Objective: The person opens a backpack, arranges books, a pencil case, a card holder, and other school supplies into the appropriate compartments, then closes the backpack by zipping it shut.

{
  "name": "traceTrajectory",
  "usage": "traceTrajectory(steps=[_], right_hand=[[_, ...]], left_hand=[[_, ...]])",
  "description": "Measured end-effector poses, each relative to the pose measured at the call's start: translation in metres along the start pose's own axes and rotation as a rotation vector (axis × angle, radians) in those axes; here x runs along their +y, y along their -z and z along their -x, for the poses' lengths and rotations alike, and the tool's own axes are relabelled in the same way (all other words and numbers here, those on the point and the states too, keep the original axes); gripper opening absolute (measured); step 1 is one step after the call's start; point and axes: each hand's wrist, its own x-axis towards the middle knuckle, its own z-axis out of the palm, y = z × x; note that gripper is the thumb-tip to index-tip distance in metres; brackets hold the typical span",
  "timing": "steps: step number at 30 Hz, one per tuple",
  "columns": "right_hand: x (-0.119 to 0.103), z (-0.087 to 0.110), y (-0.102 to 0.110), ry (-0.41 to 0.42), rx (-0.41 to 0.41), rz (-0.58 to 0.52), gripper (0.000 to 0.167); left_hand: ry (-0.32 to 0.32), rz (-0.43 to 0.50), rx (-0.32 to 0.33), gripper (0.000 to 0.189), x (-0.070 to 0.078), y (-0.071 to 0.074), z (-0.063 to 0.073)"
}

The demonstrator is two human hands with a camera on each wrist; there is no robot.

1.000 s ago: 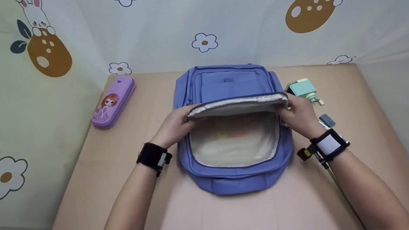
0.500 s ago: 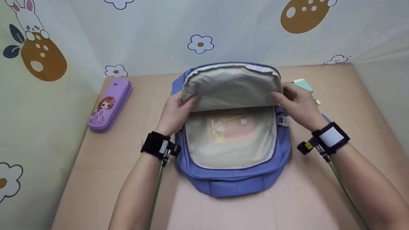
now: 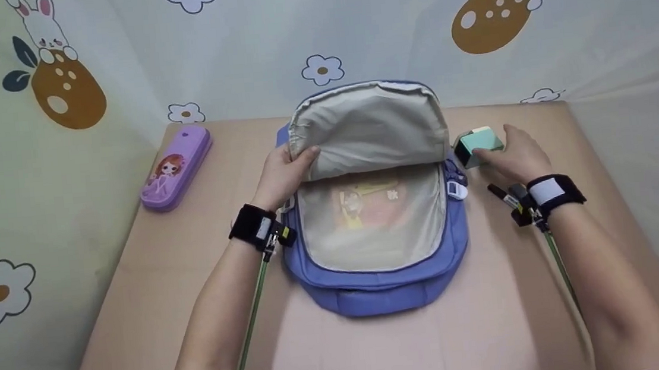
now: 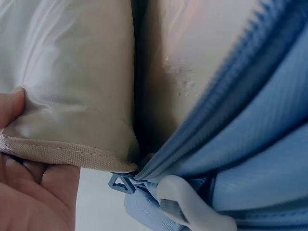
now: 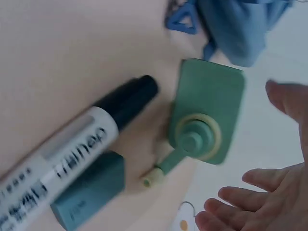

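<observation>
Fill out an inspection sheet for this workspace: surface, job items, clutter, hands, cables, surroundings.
Surface: tan tabletop, visible creases.
Job's things: blue backpack, unzipped, flap raised; green crank sharpener to its right.
Clutter: purple pencil case at left; capped marker and blue-grey block near the sharpener.
Hands: left hand grips the flap; right hand at the sharpener, fingers extended, not gripping.
Cables: green left cable and right cable, along the forearms.
Surroundings: pale backdrop printed with flowers and rabbits.

Dark lettering is running along a black-capped white marker [image 5: 79, 144], and faint characters are showing on a small blue-green block [image 5: 94, 187] just beside it, both appearing too blurred to read.
</observation>
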Motion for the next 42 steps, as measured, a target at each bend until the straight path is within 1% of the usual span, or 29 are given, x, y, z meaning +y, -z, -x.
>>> traceTrajectory(steps=[2,4,10,16,21,25,28,30,32,35,37,39,41,42], right_hand=[[0.003,-0.003,-0.008,-0.012,-0.016,0.021,0.116],[0.002,-0.006,-0.014,-0.019,-0.008,0.028,0.116],[-0.001,-0.011,-0.025,-0.044,0.039,0.055,0.101],[0.003,-0.012,-0.032,-0.057,0.091,0.043,0.092],[0.006,-0.008,-0.031,-0.058,0.15,0.013,0.087],[-0.001,-0.003,-0.018,-0.03,0.233,-0.037,0.091],[-0.012,0.008,-0.002,0.005,0.281,-0.096,0.096],[-0.022,0.02,0.008,0.029,0.309,-0.135,0.099],[-0.035,0.036,0.017,0.061,0.334,-0.174,0.101],[-0.056,0.063,0.024,0.128,0.383,-0.231,0.099],[-0.071,0.082,0.024,0.204,0.407,-0.263,0.096],[-0.084,0.099,0.02,0.303,0.41,-0.281,0.094],[-0.095,0.114,0.012,0.407,0.377,-0.28,0.092],[-0.1,0.12,0.007,0.452,0.344,-0.274,0.092]], left_hand=[[0.012,0.011,-0.012,0.032,-0.002,-0.003,0.0],[0.021,0.018,-0.016,0.033,-0.003,-0.005,0.001],[0.048,0.02,-0.02,0.034,-0.005,-0.01,0.002],[0.035,0.028,-0.018,0.032,-0.006,-0.014,0.001],[0.053,0.034,-0.035,0.031,-0.01,-0.017,0.001],[0.06,0.027,-0.031,0.032,-0.01,-0.014,0.002],[0.051,0.025,-0.024,0.032,-0.009,-0.011,0.002],[0.042,0.019,-0.026,0.032,-0.007,-0.009,0.001],[0.035,0.012,-0.024,0.032,-0.006,-0.007,0.0],[0.045,0.003,-0.021,0.032,-0.004,-0.005,0.0],[0.057,0.004,-0.02,0.033,-0.003,-0.003,0.0],[0.066,0.006,-0.022,0.033,-0.002,-0.002,0.001],[0.064,0.01,-0.025,0.033,-0.001,-0.001,0.001],[0.065,0.014,-0.026,0.032,-0.001,-0.001,0.001]])
